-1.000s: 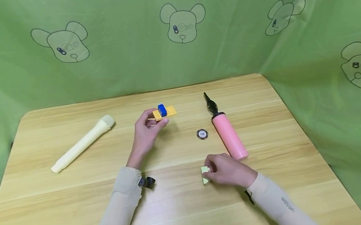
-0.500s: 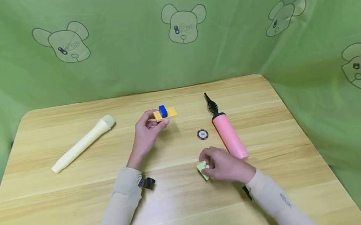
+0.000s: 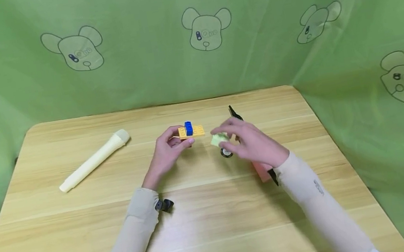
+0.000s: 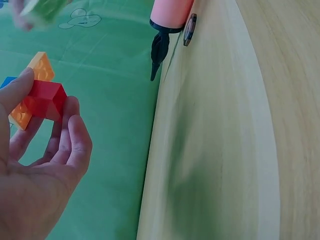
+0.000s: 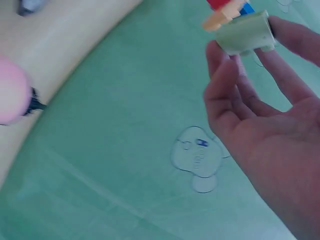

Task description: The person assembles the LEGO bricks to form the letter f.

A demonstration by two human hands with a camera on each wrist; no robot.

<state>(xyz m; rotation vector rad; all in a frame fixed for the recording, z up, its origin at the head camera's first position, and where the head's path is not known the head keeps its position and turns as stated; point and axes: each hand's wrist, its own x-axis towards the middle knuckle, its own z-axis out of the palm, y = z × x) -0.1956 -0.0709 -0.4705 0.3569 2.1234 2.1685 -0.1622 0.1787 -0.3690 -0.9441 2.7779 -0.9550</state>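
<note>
My left hand point(image 3: 166, 152) holds a small toy brick assembly above the table, pinched between thumb and fingers. It has a yellow-orange studded plate point(image 3: 198, 131) with a blue building brick point(image 3: 188, 128) across its top. A red building brick point(image 4: 45, 99), seen in the left wrist view, sits on the plate's other side, against my fingers. To the right, my right hand point(image 3: 256, 144) pinches a pale green building brick point(image 5: 245, 34) between thumb and fingertips. In the head view, a short gap separates the green brick from the plate's right end.
Below my right hand lies a dark-rimmed poker chip point(image 3: 226, 153). A pink hand pump point(image 3: 261, 172) with a black nozzle is partly covered by that hand. A cream microphone-shaped stick point(image 3: 94, 160) lies on the left of the wooden table point(image 3: 188, 242). Green curtains point(image 3: 154, 72) surround it.
My right hand has lifted the green brick up and away from the table's front, turning it and bringing it near the assembly. My left hand has shifted slightly right and down in view.
</note>
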